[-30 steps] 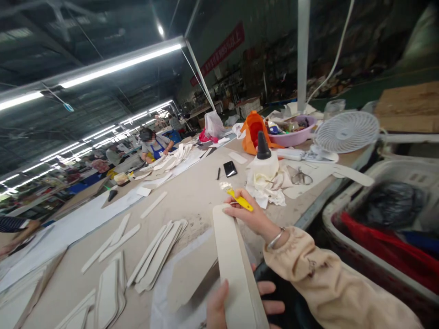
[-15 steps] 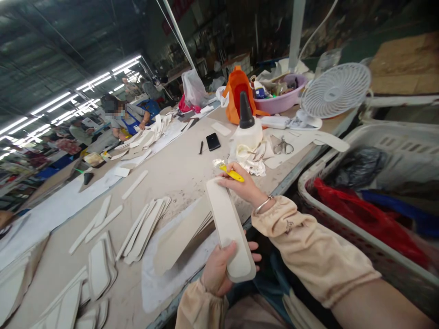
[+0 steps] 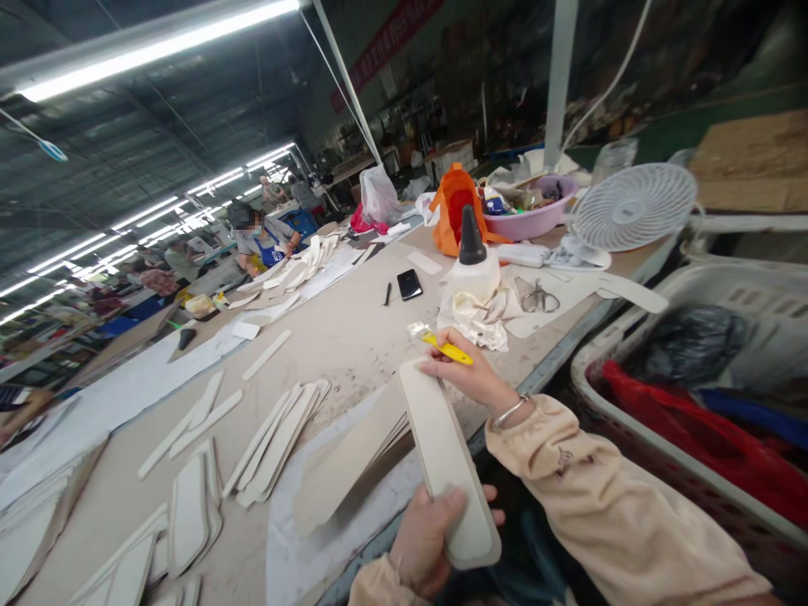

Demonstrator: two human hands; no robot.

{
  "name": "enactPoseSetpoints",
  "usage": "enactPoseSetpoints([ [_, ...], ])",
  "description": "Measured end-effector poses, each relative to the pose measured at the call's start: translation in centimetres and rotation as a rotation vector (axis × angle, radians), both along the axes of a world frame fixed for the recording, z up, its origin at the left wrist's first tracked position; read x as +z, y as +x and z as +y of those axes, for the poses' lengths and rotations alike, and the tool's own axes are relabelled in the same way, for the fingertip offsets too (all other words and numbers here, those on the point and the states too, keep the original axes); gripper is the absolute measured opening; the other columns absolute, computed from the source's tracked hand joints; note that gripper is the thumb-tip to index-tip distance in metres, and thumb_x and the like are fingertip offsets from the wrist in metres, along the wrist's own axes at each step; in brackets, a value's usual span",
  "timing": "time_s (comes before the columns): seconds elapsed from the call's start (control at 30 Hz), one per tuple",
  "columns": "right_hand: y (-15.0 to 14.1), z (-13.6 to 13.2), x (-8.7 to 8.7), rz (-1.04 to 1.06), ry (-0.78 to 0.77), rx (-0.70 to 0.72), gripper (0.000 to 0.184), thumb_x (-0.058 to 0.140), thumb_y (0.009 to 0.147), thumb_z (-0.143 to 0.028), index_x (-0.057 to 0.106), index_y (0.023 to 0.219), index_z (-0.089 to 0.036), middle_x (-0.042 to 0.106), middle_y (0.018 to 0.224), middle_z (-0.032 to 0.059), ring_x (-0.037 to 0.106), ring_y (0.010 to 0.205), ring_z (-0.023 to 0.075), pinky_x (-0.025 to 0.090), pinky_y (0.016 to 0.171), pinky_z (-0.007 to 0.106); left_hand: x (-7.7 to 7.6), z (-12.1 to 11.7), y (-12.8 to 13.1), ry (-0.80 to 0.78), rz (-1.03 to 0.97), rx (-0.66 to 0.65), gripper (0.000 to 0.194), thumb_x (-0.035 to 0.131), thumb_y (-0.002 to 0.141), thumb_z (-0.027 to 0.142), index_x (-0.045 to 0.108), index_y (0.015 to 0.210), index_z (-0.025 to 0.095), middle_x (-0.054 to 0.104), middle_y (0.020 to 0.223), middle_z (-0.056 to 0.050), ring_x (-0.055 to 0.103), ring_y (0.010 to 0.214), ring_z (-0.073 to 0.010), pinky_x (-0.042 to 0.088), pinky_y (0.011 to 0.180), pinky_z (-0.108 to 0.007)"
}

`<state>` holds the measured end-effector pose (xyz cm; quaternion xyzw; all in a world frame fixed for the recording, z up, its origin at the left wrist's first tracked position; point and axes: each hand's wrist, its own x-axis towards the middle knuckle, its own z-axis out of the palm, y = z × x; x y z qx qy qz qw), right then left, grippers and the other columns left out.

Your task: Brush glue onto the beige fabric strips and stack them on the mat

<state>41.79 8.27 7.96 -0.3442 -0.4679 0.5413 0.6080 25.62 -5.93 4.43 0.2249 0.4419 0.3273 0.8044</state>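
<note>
A long, off-white strip with rounded ends (image 3: 445, 446), seemingly a stack of card-like pieces, is held at a slant over the table edge. My left hand (image 3: 429, 530) is closed round its lower end, thumb on top and fingertips showing at the far side. At the upper end, the fingers of my right hand (image 3: 470, 374) touch the strip while also gripping a yellow-handled brush (image 3: 455, 352). The brush's pale, coated head points left, over the table. Beneath and left of the strip, several fanned beige sheets (image 3: 353, 454) lie on white paper (image 3: 284, 539).
Bundles of similar strips (image 3: 278, 442) cover the table's left part. Beyond my right hand stand a white bottle with a black nozzle (image 3: 472, 240), a phone (image 3: 410, 284), scissors (image 3: 539, 298) and a fan (image 3: 635, 210). A plastic basket (image 3: 584, 370) borders the right side. A co-worker (image 3: 265, 240) sits farther back.
My left hand, blurred with fingers spread a second ago, has closed on the strip's lower end. The strip's lower end has come into view. My right hand keeps the brush; the camera view has shifted.
</note>
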Motion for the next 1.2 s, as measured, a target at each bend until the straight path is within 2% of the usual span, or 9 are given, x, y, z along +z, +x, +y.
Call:
enactPoseSetpoints([
  [0.23, -0.1, 0.0, -0.1, -0.038, 0.033, 0.018, 0.04, 0.078, 0.068, -0.032, 0.041, 0.082, -0.024, 0.053, 0.079, -0.0061, 0.051, 0.07, 0.0121, 0.041, 0.067, 0.027, -0.3, -0.1, -0.2, -0.011, 0.014, 0.015, 0.046, 0.082, 0.066, 0.033, 0.059, 0.101, 0.013, 0.075, 0.097, -0.018, 0.074, 0.078, -0.0305, 0.057, 0.064, -0.036],
  [0.43, -0.2, 0.1, -0.5, -0.043, 0.036, 0.043, 0.04, 0.077, 0.068, -0.033, 0.042, 0.085, -0.025, 0.053, 0.079, -0.0062, 0.051, 0.07, 0.0124, 0.04, 0.066, 0.027, -0.3, -0.2, -0.4, -0.017, -0.027, 0.005, 0.042, 0.079, 0.07, 0.031, 0.06, 0.102, 0.012, 0.075, 0.097, -0.018, 0.073, 0.079, -0.0302, 0.057, 0.065, -0.035],
  [0.53, -0.3, 0.3, -0.7, -0.041, 0.032, 0.01, 0.04, 0.077, 0.067, -0.033, 0.041, 0.083, -0.025, 0.053, 0.078, -0.0062, 0.051, 0.071, 0.0127, 0.041, 0.067, 0.027, 0.3, -0.1, -0.8, -0.022, -0.097, -0.012, 0.041, 0.074, 0.075, 0.035, 0.06, 0.105, 0.01, 0.073, 0.102, -0.021, 0.072, 0.086, -0.0343, 0.056, 0.07, -0.039],
  [0.63, -0.2, 0.7, -1.1, -0.025, 0.049, -0.012, 0.042, 0.078, 0.065, -0.034, 0.041, 0.084, -0.025, 0.051, 0.077, -0.0066, 0.05, 0.071, 0.0121, 0.041, 0.068, 0.027, 0.9, 0.0, -1.4, -0.045, -0.198, -0.025, 0.048, 0.068, 0.079, 0.041, 0.059, 0.114, 0.009, 0.069, 0.111, -0.025, 0.068, 0.098, -0.04, 0.054, 0.079, -0.047],
  [0.7, -0.2, 0.9, -1.4, -0.011, 0.063, -0.022, 0.042, 0.078, 0.066, -0.033, 0.041, 0.084, -0.025, 0.051, 0.077, -0.0068, 0.049, 0.071, 0.0115, 0.041, 0.069, 0.026, 0.9, 0.0, -1.7, -0.04, -0.226, -0.041, 0.049, 0.07, 0.077, 0.037, 0.058, 0.116, 0.01, 0.068, 0.114, -0.024, 0.067, 0.102, -0.0414, 0.053, 0.081, -0.048],
  [0.83, -0.1, 1.1, -1.7, -0.005, 0.054, -0.034, 0.041, 0.078, 0.066, -0.032, 0.042, 0.085, -0.024, 0.052, 0.076, -0.007, 0.05, 0.071, 0.011, 0.04, 0.068, 0.025, 0.5, -0.4, -2.1, 0.032, -0.155, -0.079, 0.047, 0.076, 0.072, 0.023, 0.061, 0.115, 0.012, 0.07, 0.113, -0.021, 0.068, 0.099, -0.038, 0.055, 0.077, -0.042],
  [1.1, 0.0, 0.7, -1.0, -0.024, 0.023, -0.033, 0.043, 0.078, 0.066, -0.031, 0.04, 0.086, -0.024, 0.053, 0.078, -0.0069, 0.051, 0.071, 0.011, 0.041, 0.067, 0.025, -0.4, -0.7, -2.0, 0.058, -0.09, -0.054, 0.042, 0.077, 0.071, 0.025, 0.066, 0.109, 0.011, 0.072, 0.107, -0.02, 0.071, 0.09, -0.0315, 0.055, 0.073, -0.035],
  [1.2, -0.1, 0.0, -0.4, -0.071, 0.04, 0.017, 0.045, 0.077, 0.068, -0.034, 0.038, 0.089, -0.026, 0.059, 0.092, -0.0034, 0.055, 0.077, 0.0134, 0.044, 0.069, 0.027, -0.5, -0.7, -2.1, 0.07, -0.075, -0.038, 0.041, 0.078, 0.07, 0.028, 0.067, 0.105, 0.011, 0.073, 0.103, -0.019, 0.072, 0.086, -0.0309, 0.054, 0.07, -0.034],
])
